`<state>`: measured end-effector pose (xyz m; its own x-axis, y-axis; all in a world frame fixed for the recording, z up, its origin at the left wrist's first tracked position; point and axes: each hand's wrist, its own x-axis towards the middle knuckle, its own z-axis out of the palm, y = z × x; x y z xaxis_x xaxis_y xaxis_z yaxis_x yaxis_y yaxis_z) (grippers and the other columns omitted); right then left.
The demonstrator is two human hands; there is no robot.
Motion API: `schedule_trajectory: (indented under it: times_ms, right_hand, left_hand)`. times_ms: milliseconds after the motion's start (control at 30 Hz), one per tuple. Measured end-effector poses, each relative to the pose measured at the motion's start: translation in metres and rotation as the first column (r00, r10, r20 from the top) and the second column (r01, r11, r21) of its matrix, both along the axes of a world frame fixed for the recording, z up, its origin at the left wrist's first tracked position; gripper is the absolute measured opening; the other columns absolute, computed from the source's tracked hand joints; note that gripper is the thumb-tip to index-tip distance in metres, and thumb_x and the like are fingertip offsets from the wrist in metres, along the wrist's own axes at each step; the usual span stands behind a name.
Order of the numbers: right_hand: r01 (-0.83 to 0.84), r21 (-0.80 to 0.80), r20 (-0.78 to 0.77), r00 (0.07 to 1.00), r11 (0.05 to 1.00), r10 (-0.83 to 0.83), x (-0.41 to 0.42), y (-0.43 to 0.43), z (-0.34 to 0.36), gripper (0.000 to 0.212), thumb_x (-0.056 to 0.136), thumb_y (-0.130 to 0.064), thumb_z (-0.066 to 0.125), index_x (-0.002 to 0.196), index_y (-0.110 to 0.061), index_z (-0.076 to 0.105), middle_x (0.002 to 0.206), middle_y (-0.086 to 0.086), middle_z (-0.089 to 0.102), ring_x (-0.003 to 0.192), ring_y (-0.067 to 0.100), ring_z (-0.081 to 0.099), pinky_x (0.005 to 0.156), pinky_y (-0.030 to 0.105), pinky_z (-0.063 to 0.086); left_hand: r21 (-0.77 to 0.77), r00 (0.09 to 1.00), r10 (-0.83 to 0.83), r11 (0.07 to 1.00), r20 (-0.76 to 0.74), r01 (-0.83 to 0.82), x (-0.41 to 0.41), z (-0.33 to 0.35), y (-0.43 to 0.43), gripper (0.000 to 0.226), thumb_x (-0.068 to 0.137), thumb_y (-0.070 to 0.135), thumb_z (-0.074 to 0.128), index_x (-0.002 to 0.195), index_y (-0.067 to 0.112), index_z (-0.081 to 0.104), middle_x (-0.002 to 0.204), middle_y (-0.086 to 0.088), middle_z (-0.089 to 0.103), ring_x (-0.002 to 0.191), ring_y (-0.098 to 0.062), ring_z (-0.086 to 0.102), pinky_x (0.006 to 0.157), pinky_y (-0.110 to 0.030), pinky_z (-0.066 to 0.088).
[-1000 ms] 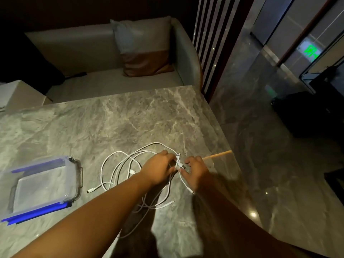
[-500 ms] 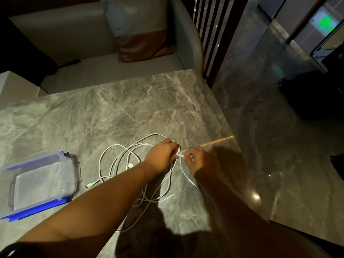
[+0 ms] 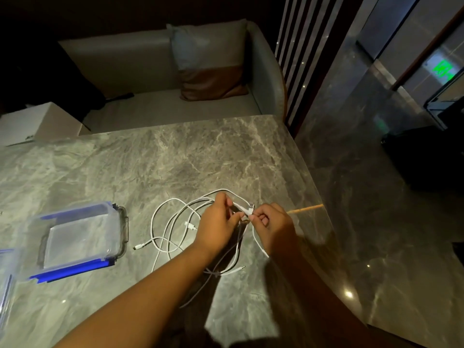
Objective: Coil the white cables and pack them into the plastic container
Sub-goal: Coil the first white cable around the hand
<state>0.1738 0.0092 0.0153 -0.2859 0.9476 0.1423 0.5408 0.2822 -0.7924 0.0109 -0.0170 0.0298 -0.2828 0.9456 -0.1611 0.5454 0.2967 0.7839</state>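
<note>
Head view showed thin white cables (image 3: 170, 222) sprawled in loose round loops on the veined grey marble bench (image 3: 175, 159), near its right edge. The left hand (image 3: 218, 222) had its grip pinched on a strand just behind the small plugs (image 3: 248, 209), while the right hand (image 3: 273, 224) had its grip curled round those same ends. The clear, rectangular plastic container (image 3: 75, 237) with blue clips sat to the left, apart from the cables.
</note>
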Motion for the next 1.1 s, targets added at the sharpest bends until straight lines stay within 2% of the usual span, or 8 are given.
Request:
schedule_trajectory:
  times_ms: [133, 233, 300, 433, 533, 733, 933, 1100]
  right_hand:
    - [0.034, -0.035, -0.037, 0.999, 0.999, -0.035, -0.017, -0.013, 0.018, 0.014, 0.087, -0.015, 0.07, 0.077, -0.022, 0.062, 0.079, -0.011, 0.053, 0.066, 0.009, 0.054, 0.063, 0.024, 0.048]
    - [0.032, -0.061, -0.047, 0.998, 0.998, -0.035, -0.03, -0.027, 0.033, 0.013, 0.088, -0.02, 0.069, 0.078, -0.025, 0.062, 0.083, -0.011, 0.056, 0.069, 0.011, 0.057, 0.063, 0.033, 0.053]
    - [0.05, -0.084, -0.039, 0.998, 0.995, -0.053, -0.04, -0.038, 0.04, 0.013, 0.088, -0.021, 0.07, 0.078, -0.026, 0.063, 0.084, -0.011, 0.056, 0.07, 0.013, 0.057, 0.063, 0.036, 0.054]
    - [0.034, -0.121, -0.09, 0.995, 0.992, -0.045, -0.06, -0.061, 0.052, 0.023, 0.087, -0.018, 0.071, 0.076, -0.037, 0.063, 0.085, -0.009, 0.06, 0.067, 0.01, 0.061, 0.065, 0.031, 0.055]
    - [0.025, -0.169, -0.163, 0.985, 0.985, -0.053, -0.074, -0.077, 0.063, 0.033, 0.086, -0.011, 0.071, 0.071, -0.039, 0.064, 0.083, -0.007, 0.062, 0.067, 0.006, 0.062, 0.064, 0.018, 0.048]
    - [0.018, -0.318, -0.153, 0.986, 0.948, -0.07, -0.099, -0.108, 0.07, 0.009, 0.086, -0.034, 0.067, 0.084, -0.025, 0.064, 0.082, -0.005, 0.062, 0.066, 0.01, 0.06, 0.065, 0.046, 0.055]
    - [-0.129, -0.407, -0.38, 0.924, 0.904, -0.039, -0.136, -0.14, 0.097, 0.01, 0.089, -0.011, 0.067, 0.08, -0.016, 0.069, 0.07, 0.004, 0.064, 0.058, 0.012, 0.056, 0.055, 0.03, 0.047]
    - [-0.137, -0.529, -0.501, 0.847, 0.838, -0.177, -0.162, -0.163, 0.116, 0.014, 0.092, -0.004, 0.064, 0.078, -0.006, 0.068, 0.056, 0.001, 0.058, 0.051, 0.01, 0.052, 0.047, 0.021, 0.045]
  left_hand:
    - [-0.062, 0.943, 0.158, 0.987, 0.293, -0.146, -0.01, 0.013, -0.013, 0.017, 0.082, 0.014, 0.075, 0.084, 0.014, 0.058, 0.071, 0.0, 0.063, 0.062, -0.004, 0.06, 0.062, -0.014, 0.047]
    - [-0.093, 0.831, 0.213, 0.977, 0.513, -0.193, -0.021, 0.021, -0.024, 0.008, 0.08, 0.009, 0.072, 0.087, 0.01, 0.067, 0.077, -0.013, 0.069, 0.078, -0.031, 0.07, 0.083, -0.041, 0.059]
    - [-0.126, 0.721, 0.25, 0.967, 0.646, -0.222, -0.027, 0.03, -0.032, 0.012, 0.086, -0.001, 0.065, 0.098, 0.0, 0.066, 0.082, -0.017, 0.069, 0.08, -0.033, 0.069, 0.081, -0.045, 0.06]
    - [-0.231, 0.415, 0.322, 0.939, 0.851, -0.255, -0.037, 0.053, -0.044, 0.029, 0.092, -0.013, 0.048, 0.117, -0.001, 0.058, 0.101, -0.016, 0.075, 0.084, -0.028, 0.072, 0.061, -0.032, 0.061]
    - [-0.266, 0.21, 0.32, 0.931, 0.924, -0.248, -0.048, 0.065, -0.053, 0.034, 0.092, -0.014, 0.04, 0.121, -0.004, 0.055, 0.112, -0.026, 0.07, 0.093, -0.033, 0.071, 0.072, -0.036, 0.063]
    - [-0.288, -0.044, 0.285, 0.935, 0.957, -0.206, -0.069, 0.081, -0.076, 0.039, 0.091, -0.008, 0.039, 0.128, -0.006, 0.05, 0.119, -0.029, 0.066, 0.102, -0.039, 0.07, 0.087, -0.048, 0.057]
    - [-0.208, -0.135, 0.191, 0.97, 0.972, -0.123, -0.099, 0.099, -0.105, 0.051, 0.086, 0.002, 0.041, 0.136, -0.002, 0.047, 0.134, -0.026, 0.058, 0.122, -0.039, 0.059, 0.108, -0.051, 0.039]
    - [-0.068, -0.158, 0.054, 0.994, 0.986, -0.083, -0.136, 0.116, -0.13, 0.053, 0.091, 0.002, 0.035, 0.144, -0.002, 0.039, 0.144, -0.026, 0.048, 0.134, -0.039, 0.048, 0.115, -0.053, 0.029]
